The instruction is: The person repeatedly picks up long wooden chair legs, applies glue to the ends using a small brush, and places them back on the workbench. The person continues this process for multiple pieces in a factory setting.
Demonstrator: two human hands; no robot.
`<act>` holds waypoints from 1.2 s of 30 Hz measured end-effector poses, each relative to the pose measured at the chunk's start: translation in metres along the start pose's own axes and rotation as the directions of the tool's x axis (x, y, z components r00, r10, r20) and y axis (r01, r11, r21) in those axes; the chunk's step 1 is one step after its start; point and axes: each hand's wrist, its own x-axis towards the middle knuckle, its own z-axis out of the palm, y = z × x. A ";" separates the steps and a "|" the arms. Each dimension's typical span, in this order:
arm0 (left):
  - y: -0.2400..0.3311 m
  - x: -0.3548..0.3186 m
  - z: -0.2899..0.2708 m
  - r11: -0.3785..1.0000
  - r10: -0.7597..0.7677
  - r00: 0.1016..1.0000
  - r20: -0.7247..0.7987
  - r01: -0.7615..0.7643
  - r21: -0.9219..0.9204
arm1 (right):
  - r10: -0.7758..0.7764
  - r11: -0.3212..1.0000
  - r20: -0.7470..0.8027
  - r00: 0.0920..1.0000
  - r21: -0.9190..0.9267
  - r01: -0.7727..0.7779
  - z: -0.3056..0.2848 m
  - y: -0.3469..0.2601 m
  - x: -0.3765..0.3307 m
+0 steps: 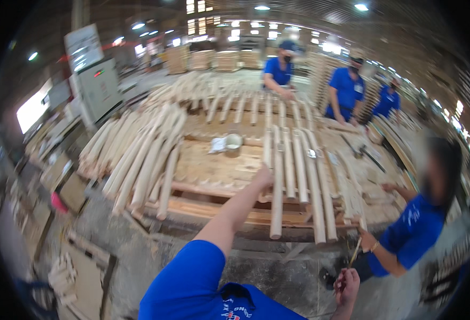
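My left arm stretches across the workbench, and my left hand (265,177) is closed at the near end of a pale wooden pole (267,146). Its fingertips are blurred. Beside it, a longer rounded pole (277,205) juts past the bench's near edge. My right hand (347,285), low on the right, is pinched round a thin light-brown stick (355,253) pointing up; its tip is too blurred to make out. Several more pale poles (316,205) lie side by side to the right of my left hand.
An open tin (234,143) and a white cloth (218,145) rest on the wooden bench (205,165). Poles are heaped at left (144,154). Close on my right, a co-worker (413,234) in blue works at the bench. Other workers (347,93) stand across it. A hammer (360,152) lies right.
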 end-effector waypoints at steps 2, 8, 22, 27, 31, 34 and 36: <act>0.000 -0.013 -0.006 0.993 -0.090 0.996 0.003 0.089 0.073 | 0.007 0.999 0.059 0.998 0.044 -0.010 0.001 0.006 0.008; -0.006 -0.080 -0.052 0.887 0.177 0.984 0.010 -0.164 0.431 | 0.165 0.985 0.138 0.977 -0.073 -0.156 0.042 -0.005 0.028; -0.244 -0.246 -0.485 0.948 -0.109 0.587 -0.802 -0.183 -0.262 | 0.118 0.989 0.394 0.912 0.040 -0.145 0.256 0.032 0.021; -0.413 -0.300 -0.596 0.738 -0.521 0.488 -0.700 -0.155 -0.657 | 0.112 0.956 0.382 0.917 0.209 -0.204 0.358 0.081 -0.001; -0.519 -0.292 -0.645 0.569 -0.742 0.368 -0.561 -0.100 -0.817 | 0.031 0.986 0.298 0.954 0.146 -0.077 0.447 0.098 -0.031; -0.570 -0.266 -0.684 0.570 -0.771 0.344 -0.536 -0.003 -0.821 | 0.011 0.983 0.287 0.958 0.172 -0.063 0.494 0.106 -0.049; -0.598 -0.242 -0.713 0.617 -0.740 0.405 -0.537 0.090 -0.782 | -0.069 0.983 0.283 0.957 0.185 0.016 0.519 0.110 -0.063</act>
